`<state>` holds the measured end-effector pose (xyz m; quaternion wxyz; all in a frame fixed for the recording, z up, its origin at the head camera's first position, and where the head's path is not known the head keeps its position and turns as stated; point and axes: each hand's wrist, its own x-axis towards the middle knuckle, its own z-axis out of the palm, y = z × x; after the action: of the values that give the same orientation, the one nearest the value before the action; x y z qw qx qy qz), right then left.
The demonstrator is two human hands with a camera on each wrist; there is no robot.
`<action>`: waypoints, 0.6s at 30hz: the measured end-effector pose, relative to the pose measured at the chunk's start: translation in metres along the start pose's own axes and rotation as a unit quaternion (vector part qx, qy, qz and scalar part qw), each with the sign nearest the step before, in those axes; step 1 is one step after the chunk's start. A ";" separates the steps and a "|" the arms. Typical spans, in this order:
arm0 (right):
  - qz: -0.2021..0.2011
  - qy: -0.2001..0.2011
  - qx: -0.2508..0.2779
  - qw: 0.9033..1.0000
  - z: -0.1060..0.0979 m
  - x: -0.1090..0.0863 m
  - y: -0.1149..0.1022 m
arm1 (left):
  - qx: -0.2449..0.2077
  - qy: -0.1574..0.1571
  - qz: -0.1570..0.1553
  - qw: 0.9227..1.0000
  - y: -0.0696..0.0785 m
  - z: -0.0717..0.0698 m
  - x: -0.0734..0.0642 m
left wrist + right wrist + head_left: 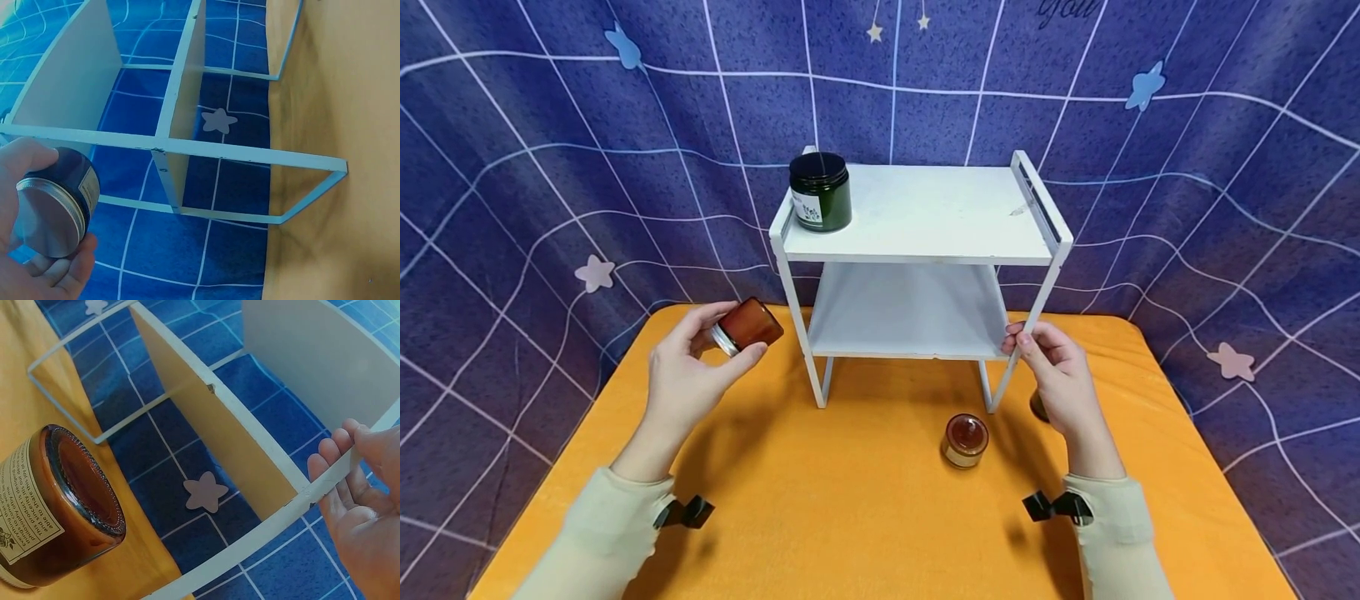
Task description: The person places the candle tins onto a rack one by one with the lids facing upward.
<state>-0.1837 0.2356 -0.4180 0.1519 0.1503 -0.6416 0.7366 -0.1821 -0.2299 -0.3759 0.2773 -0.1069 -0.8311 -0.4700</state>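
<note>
My left hand (688,358) grips an amber glass jar (751,323) with a silver lid, tilted on its side in the air left of a white two-tier shelf (917,212). In the left wrist view the thumb lies on the jar's side (74,167) and the silver lid (50,219) faces the camera. My right hand (1060,371) holds the shelf's front right leg (1047,287), fingers on one side and thumb on the other, as the right wrist view shows. A dark green jar (833,204) with a black lid stands at the upper tier's left end.
On the orange cloth (865,517), a second amber jar (965,440) stands upside down before the shelf's right legs. A dark round object (1039,407) is mostly hidden behind my right hand. A blue gridded curtain (925,108) hangs close behind the shelf.
</note>
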 end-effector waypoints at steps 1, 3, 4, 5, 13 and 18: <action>0.001 0.000 0.000 1.000 0.000 0.000 0.000 | -0.004 0.001 0.001 1.000 0.000 0.000 0.000; 0.001 0.000 0.001 1.000 0.000 0.000 0.000 | -0.007 0.003 0.003 1.000 0.000 0.000 0.000; 0.002 0.000 0.001 1.000 0.000 0.000 0.000 | -0.008 0.004 0.003 1.000 0.000 0.000 0.000; 0.002 0.000 0.001 1.000 0.000 0.000 0.000 | -0.010 0.005 0.004 1.000 0.000 0.000 0.000; 0.003 0.000 -0.001 1.000 -0.001 0.000 0.001 | -0.019 0.011 0.009 1.000 0.000 0.002 0.000; 0.001 -0.001 -0.001 1.000 0.000 0.001 0.002 | -0.030 0.013 0.009 0.999 -0.004 0.003 0.000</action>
<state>-0.1856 0.2355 -0.4198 0.1503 0.1500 -0.6426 0.7362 -0.1844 -0.2297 -0.3801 0.2890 -0.1164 -0.8117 -0.4940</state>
